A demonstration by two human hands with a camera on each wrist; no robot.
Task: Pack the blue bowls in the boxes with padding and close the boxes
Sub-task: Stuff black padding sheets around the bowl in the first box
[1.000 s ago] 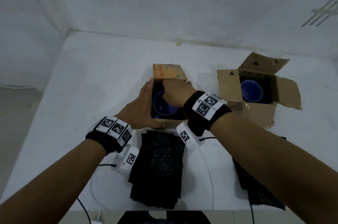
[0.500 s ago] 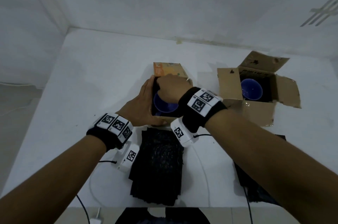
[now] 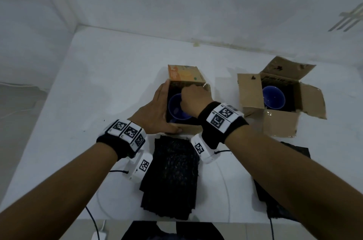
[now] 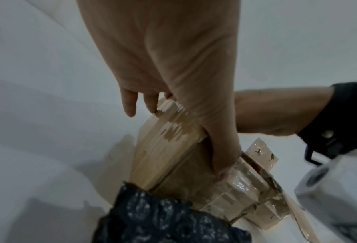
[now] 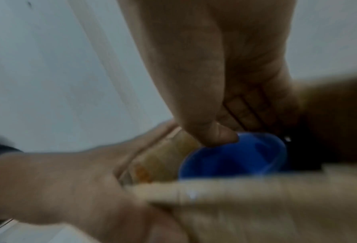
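Note:
A small cardboard box [image 3: 188,129] with an orange back flap stands mid-table, with a blue bowl [image 3: 174,106] inside on black padding. My left hand [image 3: 159,108] grips its near-left corner, fingers along the left wall [image 4: 173,148] and thumb on the front. My right hand [image 3: 188,92] reaches into the box with curled fingers. In the right wrist view its thumb [image 5: 214,134] pinches the bowl's rim [image 5: 235,157]. To the right a second box [image 3: 280,122] stands with all flaps open, a second blue bowl [image 3: 274,97] inside it.
A stack of black padding sheets [image 3: 172,177] lies just in front of the left box. More black padding [image 3: 296,150] lies at the front right, partly under my right arm. Cables run along the table's near edge, and white walls close the back and left.
My right hand has shifted a little toward the far side of the left box, still over the bowl. My left hand stays on the box's corner.

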